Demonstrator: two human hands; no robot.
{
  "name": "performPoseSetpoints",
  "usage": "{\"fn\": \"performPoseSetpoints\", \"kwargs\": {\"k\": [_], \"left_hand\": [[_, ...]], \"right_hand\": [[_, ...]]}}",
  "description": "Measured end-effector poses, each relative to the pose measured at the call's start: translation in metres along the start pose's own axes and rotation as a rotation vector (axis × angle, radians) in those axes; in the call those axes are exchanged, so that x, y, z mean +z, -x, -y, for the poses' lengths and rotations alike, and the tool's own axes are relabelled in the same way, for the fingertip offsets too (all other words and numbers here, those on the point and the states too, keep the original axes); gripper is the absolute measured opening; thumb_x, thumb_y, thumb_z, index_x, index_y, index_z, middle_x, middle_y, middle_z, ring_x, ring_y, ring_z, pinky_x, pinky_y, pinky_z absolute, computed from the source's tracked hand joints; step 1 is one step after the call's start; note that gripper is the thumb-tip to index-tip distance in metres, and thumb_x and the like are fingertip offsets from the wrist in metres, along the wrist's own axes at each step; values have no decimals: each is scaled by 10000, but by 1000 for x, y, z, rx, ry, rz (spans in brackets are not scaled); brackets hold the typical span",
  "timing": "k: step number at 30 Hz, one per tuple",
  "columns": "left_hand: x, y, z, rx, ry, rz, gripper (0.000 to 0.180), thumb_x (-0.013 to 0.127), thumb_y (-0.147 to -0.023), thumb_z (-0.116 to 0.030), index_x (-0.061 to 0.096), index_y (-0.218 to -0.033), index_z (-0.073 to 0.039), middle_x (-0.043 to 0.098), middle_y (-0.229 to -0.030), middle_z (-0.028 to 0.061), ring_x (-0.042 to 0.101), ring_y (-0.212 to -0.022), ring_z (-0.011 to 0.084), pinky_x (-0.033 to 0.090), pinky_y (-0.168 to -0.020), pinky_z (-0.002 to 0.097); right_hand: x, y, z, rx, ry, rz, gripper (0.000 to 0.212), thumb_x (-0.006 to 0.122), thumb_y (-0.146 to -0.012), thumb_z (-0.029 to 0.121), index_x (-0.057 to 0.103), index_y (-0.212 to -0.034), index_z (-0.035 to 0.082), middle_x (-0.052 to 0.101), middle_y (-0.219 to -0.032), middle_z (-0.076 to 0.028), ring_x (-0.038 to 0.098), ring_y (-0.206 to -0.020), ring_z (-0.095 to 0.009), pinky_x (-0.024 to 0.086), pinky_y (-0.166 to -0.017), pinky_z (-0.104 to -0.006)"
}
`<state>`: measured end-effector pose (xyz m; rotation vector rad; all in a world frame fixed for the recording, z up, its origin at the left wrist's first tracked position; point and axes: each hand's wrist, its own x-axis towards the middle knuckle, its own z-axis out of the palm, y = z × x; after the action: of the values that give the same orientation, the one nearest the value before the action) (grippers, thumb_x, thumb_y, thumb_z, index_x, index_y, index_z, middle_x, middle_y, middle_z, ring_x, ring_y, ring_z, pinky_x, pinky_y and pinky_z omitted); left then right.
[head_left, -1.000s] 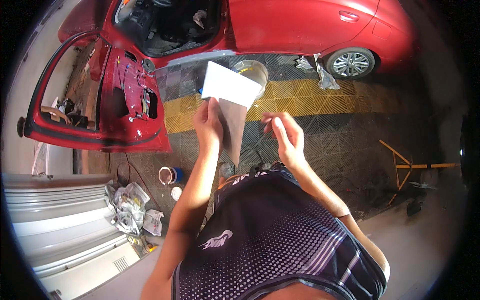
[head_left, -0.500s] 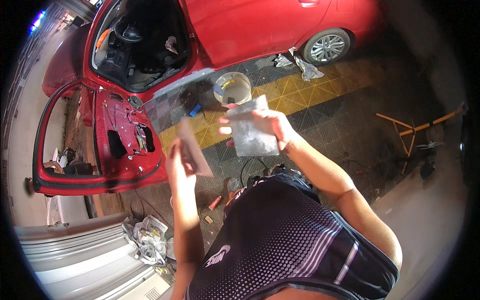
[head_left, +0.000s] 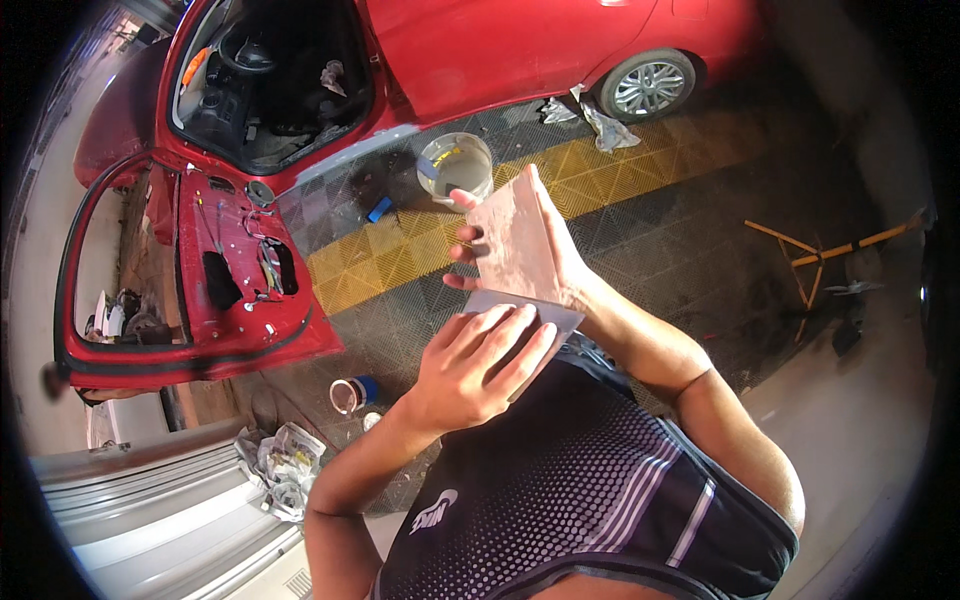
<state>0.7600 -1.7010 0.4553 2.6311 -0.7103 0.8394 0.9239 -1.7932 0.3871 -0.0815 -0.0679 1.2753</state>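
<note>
Far to the left of the left hand stands an open red car door (head_left: 200, 290) with its inner panel bare. Below and left of that hand, a pile of crumpled paper (head_left: 283, 468) lies on the floor, and a small round tin with a blue lid (head_left: 350, 394) sits just left of the wrist.

The left hand (head_left: 478, 368) is held up in front of the chest. Its fingers (head_left: 520, 340) lie flat across a thin grey flat sheet (head_left: 545, 318), pressing on it. The hand is closed on the sheet's near edge.

Just above it, the right hand (head_left: 540, 250) holds a flat pinkish-brown board with a dusty face (head_left: 512, 245). The palm is behind the board and the fingertips curl round its left edge. The lower edge of the board meets the grey sheet.

Above both hands, on the dark and yellow tiled floor (head_left: 640, 215), stands a round clear plastic bucket (head_left: 455, 165). Past it is the red car (head_left: 480, 50). Far to the right of the right hand lies an orange metal stand (head_left: 820, 250).
</note>
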Motion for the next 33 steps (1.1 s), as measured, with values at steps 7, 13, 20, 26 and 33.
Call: {"fn": "performPoseSetpoints", "kwargs": {"k": [7,13,20,26,33], "left_hand": [[3,-21,-8,-65,32,-44,461,677,-823,-1,637,-1282,21,717,-1209,190,739,-1003,311,591,-818,388],[1,-5,-1,-618,421,-341,293,632,-930,13,652,-1216,73,738,-1084,178,734,-911,242,575,-808,350],[-2,9,34,-1071,699,-429,275,736,-948,-84,677,-1170,67,726,-1061,96,685,-944,122,540,-833,268],[10,16,43,-911,453,-377,228,714,-945,-90,670,-1118,53,728,-1012,120,704,-927,172,539,-849,314],[3,2,31,-803,432,-391,182,706,-945,-40,665,-1098,49,714,-991,90,680,-921,145,528,-842,296]], "right_hand": [[7,13,-20,-120,298,-44,1016,374,-890,884,463,-1477,60,572,-936,-58,590,-970,-275,509,-957,-464],[3,50,-12,-291,238,-152,1075,502,-864,852,323,-1592,82,620,-1145,-98,601,-1127,-287,506,-1014,-495],[-4,61,-6,-252,867,-277,687,594,-1043,435,397,-1565,34,659,-1330,-133,583,-1251,-152,462,-1070,-335],[1,50,-29,-518,1385,-513,310,682,-1026,282,676,-1080,-23,713,-994,-61,589,-864,-59,493,-743,-248],[20,45,-40,-610,1729,-524,208,747,-968,222,720,-970,16,634,-671,-38,553,-622,-46,449,-552,-255]]}}
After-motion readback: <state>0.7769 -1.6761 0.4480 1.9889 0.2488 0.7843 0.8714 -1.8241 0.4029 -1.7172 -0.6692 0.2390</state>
